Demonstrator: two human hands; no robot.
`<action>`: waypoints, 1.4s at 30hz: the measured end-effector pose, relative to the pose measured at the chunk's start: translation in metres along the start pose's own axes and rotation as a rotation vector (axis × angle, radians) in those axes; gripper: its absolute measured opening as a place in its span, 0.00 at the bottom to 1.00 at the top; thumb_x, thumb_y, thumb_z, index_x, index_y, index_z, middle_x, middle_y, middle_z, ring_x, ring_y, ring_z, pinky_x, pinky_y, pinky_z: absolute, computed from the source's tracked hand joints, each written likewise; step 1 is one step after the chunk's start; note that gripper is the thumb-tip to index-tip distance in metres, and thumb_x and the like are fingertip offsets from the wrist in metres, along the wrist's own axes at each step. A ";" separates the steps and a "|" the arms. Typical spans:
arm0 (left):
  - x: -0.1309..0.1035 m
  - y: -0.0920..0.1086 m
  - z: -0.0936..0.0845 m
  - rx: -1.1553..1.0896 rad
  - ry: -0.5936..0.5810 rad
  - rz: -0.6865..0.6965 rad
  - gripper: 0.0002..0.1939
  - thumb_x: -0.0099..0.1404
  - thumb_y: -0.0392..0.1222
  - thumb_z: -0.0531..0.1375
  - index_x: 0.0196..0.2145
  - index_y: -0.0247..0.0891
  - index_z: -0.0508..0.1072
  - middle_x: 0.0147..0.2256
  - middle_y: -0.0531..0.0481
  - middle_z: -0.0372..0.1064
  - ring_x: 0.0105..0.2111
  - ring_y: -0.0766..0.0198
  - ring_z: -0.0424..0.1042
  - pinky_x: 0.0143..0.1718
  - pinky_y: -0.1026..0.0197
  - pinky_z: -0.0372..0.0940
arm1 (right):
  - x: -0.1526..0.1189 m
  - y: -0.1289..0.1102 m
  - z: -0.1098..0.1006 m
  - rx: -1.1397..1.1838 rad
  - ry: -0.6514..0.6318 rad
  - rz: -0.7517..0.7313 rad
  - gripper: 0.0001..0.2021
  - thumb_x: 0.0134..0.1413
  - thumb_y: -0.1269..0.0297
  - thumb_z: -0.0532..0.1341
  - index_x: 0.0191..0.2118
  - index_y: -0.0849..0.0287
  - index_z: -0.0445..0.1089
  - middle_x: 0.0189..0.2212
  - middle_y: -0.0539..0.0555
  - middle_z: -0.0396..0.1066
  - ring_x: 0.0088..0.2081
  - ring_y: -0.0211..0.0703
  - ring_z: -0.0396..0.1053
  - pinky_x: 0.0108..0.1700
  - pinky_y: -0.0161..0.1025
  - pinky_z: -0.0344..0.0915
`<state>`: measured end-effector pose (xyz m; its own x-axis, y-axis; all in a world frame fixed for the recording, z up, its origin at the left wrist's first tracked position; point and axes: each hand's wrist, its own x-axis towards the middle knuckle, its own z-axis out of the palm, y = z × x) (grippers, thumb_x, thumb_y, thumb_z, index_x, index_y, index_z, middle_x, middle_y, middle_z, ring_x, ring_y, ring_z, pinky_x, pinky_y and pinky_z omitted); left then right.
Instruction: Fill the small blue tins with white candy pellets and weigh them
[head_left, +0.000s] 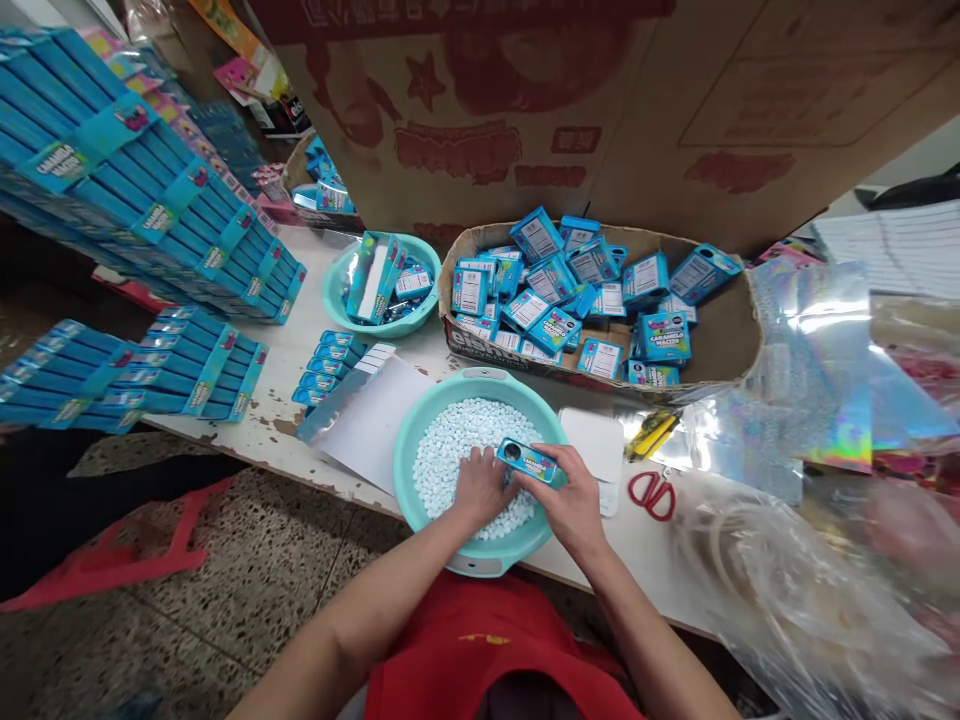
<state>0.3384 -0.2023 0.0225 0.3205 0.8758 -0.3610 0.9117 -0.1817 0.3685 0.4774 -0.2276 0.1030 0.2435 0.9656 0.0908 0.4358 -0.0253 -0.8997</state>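
Note:
A turquoise basin [403, 450] full of small white candies [442, 450] stands at the table's front edge. Over it, my right hand [574, 495] grips a small blue box [527, 460] with a dark round opening. My left hand [480, 487] is down among the candies, just left of the box, its fingers bent; whatever lies between them is hidden. Behind the basin, a cut-down cardboard box [720, 355] holds many blue boxes. A smaller turquoise bowl [420, 318] with blue packages sits behind to the left.
Stacks of blue cartons [187, 215] rise on the left. A paper sheet [379, 415] and a white scale [596, 440] flank the basin. Red scissors [652, 495], a yellow cutter [654, 434] and plastic bags [787, 580] lie rightward. A large carton [637, 120] stands behind; a red stool [150, 560] is lower left.

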 end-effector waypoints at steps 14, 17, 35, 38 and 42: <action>-0.005 0.006 -0.073 -1.365 0.209 -0.211 0.12 0.57 0.50 0.56 0.26 0.40 0.63 0.20 0.57 0.61 0.14 0.70 0.58 0.15 0.67 0.51 | -0.015 0.015 0.020 -0.090 -0.090 0.004 0.12 0.47 0.60 0.64 0.39 0.57 0.69 0.35 0.54 0.70 0.40 0.48 0.69 0.42 0.43 0.66; -0.008 0.023 -0.090 -1.686 0.327 -0.162 0.11 0.53 0.47 0.60 0.25 0.39 0.63 0.21 0.57 0.62 0.15 0.71 0.61 0.16 0.67 0.55 | -0.015 0.004 0.028 -0.136 -0.160 -0.021 0.11 0.46 0.64 0.64 0.39 0.56 0.69 0.34 0.54 0.70 0.39 0.49 0.69 0.41 0.44 0.65; -0.002 0.038 -0.104 -1.688 0.510 -0.235 0.18 0.53 0.52 0.63 0.21 0.36 0.64 0.19 0.57 0.61 0.17 0.71 0.63 0.21 0.67 0.58 | -0.008 -0.014 0.025 -0.145 -0.118 -0.054 0.12 0.45 0.64 0.66 0.39 0.56 0.69 0.33 0.53 0.70 0.39 0.48 0.69 0.42 0.44 0.61; -0.001 0.039 -0.103 -1.664 0.517 -0.204 0.18 0.54 0.53 0.63 0.20 0.36 0.64 0.18 0.56 0.61 0.17 0.71 0.63 0.20 0.66 0.58 | -0.009 -0.014 0.026 -0.126 -0.118 -0.045 0.13 0.44 0.65 0.66 0.39 0.55 0.69 0.33 0.52 0.70 0.38 0.48 0.69 0.41 0.44 0.62; -0.001 0.040 -0.103 -1.604 0.570 -0.167 0.18 0.56 0.51 0.62 0.20 0.36 0.63 0.17 0.57 0.60 0.18 0.70 0.62 0.20 0.67 0.58 | -0.009 -0.016 0.027 -0.097 -0.097 -0.031 0.13 0.42 0.66 0.67 0.38 0.55 0.70 0.33 0.52 0.70 0.38 0.47 0.69 0.41 0.43 0.62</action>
<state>0.3486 -0.1645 0.1259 -0.1940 0.9388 -0.2847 -0.3434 0.2069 0.9161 0.4450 -0.2284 0.1047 0.1455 0.9867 0.0721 0.5247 -0.0152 -0.8511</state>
